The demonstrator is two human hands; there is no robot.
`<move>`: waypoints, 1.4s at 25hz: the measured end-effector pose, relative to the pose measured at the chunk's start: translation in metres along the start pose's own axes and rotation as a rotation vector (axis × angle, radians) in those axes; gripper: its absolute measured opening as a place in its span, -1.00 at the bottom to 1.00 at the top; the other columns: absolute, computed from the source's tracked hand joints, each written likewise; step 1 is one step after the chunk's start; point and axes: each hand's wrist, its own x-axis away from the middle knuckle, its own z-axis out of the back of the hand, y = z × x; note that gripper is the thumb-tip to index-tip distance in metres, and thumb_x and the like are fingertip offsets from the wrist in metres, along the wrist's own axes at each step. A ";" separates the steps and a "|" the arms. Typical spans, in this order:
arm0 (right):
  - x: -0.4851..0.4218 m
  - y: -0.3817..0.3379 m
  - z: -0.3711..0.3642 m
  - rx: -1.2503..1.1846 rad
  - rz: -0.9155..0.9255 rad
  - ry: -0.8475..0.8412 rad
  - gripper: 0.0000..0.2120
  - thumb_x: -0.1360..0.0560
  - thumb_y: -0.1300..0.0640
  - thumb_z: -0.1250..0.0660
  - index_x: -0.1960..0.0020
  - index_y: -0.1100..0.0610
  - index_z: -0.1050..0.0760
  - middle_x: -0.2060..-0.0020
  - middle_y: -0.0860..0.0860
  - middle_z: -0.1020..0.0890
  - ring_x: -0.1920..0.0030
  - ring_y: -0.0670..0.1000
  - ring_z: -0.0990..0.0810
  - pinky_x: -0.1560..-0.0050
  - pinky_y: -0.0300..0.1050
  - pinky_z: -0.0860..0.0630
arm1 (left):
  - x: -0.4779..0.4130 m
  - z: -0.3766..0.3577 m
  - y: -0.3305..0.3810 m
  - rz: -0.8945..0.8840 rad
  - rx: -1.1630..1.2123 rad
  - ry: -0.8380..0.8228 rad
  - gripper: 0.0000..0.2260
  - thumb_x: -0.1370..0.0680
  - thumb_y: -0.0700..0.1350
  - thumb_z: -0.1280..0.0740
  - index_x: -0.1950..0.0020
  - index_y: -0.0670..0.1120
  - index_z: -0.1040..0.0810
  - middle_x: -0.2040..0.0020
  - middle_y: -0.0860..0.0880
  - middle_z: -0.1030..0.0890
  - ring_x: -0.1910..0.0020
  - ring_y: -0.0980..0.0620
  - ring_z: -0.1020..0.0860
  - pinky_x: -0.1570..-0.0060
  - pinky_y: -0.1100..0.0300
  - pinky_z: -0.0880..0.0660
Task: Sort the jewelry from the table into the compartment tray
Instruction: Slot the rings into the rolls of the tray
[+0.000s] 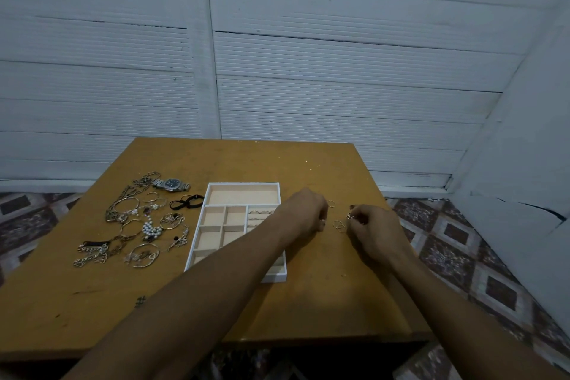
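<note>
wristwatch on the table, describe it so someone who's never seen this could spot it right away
Start at the white compartment tray in the middle of the wooden table, then look left to the pile of jewelry. At the pile's far edge lies the wristwatch. It alone has a round dark dial and a broad metal link band; its neighbours are chains, bangles and pearls.

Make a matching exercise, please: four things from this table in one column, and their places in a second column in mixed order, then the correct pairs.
Things:
1. wristwatch
2. black band
3. pearl cluster
4. loose rings

Places:
A. on the table between the left hand and the right hand
B. just left of the compartment tray, near its far corner
C. far end of the jewelry pile, left of the tray
D. middle of the jewelry pile

Pairs: 1-C, 2-B, 3-D, 4-A
</note>
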 end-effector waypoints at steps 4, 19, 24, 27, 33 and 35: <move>-0.003 0.000 0.002 -0.106 -0.034 0.012 -0.82 -0.54 0.08 -0.32 -0.08 0.10 -0.64 0.06 -0.04 -0.66 0.19 -0.14 -0.54 0.20 -0.29 -0.45 | 0.006 0.004 -0.002 -0.009 0.051 -0.020 -0.81 -0.45 -0.09 -0.48 -0.04 -0.09 -0.64 -0.04 -0.06 -0.62 0.01 -0.01 -0.56 -0.02 0.08 -0.56; 0.011 -0.055 -0.012 -0.306 0.019 -0.120 -0.92 -0.49 0.11 -0.39 0.09 -0.01 -0.66 0.21 -0.16 -0.65 0.14 -0.20 -0.57 0.23 -0.39 -0.37 | 0.101 0.039 -0.090 0.164 0.255 0.199 -0.83 -0.35 0.06 -0.54 0.12 0.04 -0.70 0.23 0.13 -0.65 0.23 0.26 -0.56 0.27 0.36 -0.43; 0.014 -0.070 -0.017 -0.324 0.044 -0.135 -0.92 -0.48 0.12 -0.39 0.15 -0.04 -0.63 0.21 -0.12 -0.66 0.15 -0.18 -0.58 0.23 -0.39 -0.37 | 0.119 0.029 -0.093 0.168 0.231 0.227 -0.83 -0.37 0.07 -0.52 0.11 0.04 -0.70 0.20 0.12 -0.66 0.24 0.25 -0.53 0.32 0.32 -0.41; 0.016 -0.071 -0.018 -0.300 0.049 -0.135 -0.93 -0.47 0.13 -0.40 0.13 -0.02 -0.65 0.21 -0.13 -0.65 0.15 -0.19 -0.57 0.23 -0.39 -0.35 | 0.122 0.027 -0.091 0.144 0.186 0.217 -0.83 -0.40 0.04 -0.50 0.05 0.04 -0.70 0.12 0.10 -0.67 0.18 0.20 -0.54 0.19 0.21 -0.50; 0.018 -0.074 -0.020 -0.273 0.059 -0.143 -0.91 -0.49 0.13 -0.39 0.07 0.04 -0.67 0.18 -0.09 -0.66 0.14 -0.16 -0.57 0.22 -0.36 -0.38 | 0.129 0.028 -0.091 0.007 0.043 0.244 -0.79 -0.52 -0.02 -0.40 -0.13 -0.02 -0.67 -0.04 0.00 -0.69 0.00 0.05 -0.60 0.04 0.17 -0.51; 0.019 -0.076 -0.021 -0.278 0.055 -0.143 -0.90 -0.50 0.14 -0.37 0.06 0.04 -0.67 0.18 -0.08 -0.66 0.14 -0.14 -0.57 0.21 -0.32 -0.41 | 0.132 0.027 -0.091 -0.001 0.048 0.270 -0.78 -0.52 -0.02 -0.39 -0.15 0.00 -0.66 -0.07 0.00 -0.68 -0.03 0.04 -0.60 0.04 0.18 -0.51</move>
